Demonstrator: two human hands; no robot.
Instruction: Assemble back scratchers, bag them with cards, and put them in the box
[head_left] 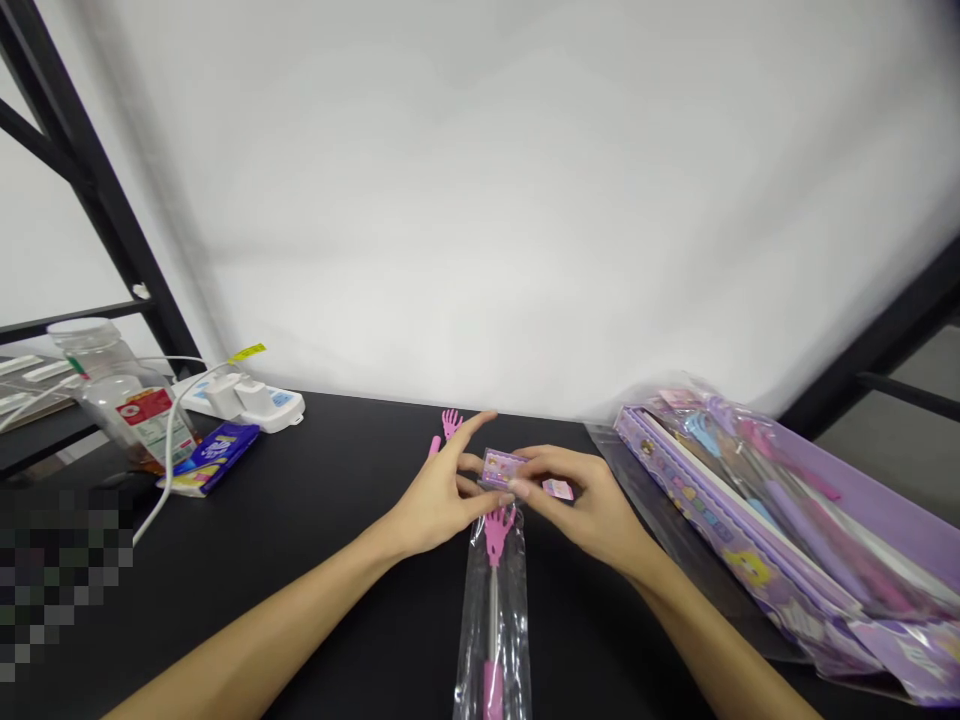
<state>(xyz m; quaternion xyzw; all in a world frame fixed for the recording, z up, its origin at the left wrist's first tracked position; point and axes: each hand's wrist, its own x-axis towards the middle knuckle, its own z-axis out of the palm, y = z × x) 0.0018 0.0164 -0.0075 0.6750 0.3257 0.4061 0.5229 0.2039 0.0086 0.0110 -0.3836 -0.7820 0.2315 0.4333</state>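
Note:
A small purple printed card is at the top end of a clear plastic sleeve; I cannot tell whether the two are joined. Inside the sleeve lies a pink back scratcher with a hand-shaped head, metal rod and pink grip. My left hand is closed at the card's left side, thumb on its lower edge, index finger stretched out. My right hand pinches the card's right end between thumb and forefinger. Another small printed card shows behind my right hand. A second pink back scratcher lies behind my left hand, partly hidden.
At right, a purple display box in clear wrap holds several coloured back scratchers. At left stand a clear jar, a blue snack packet and a white power strip with cables. The black table meets a white wall.

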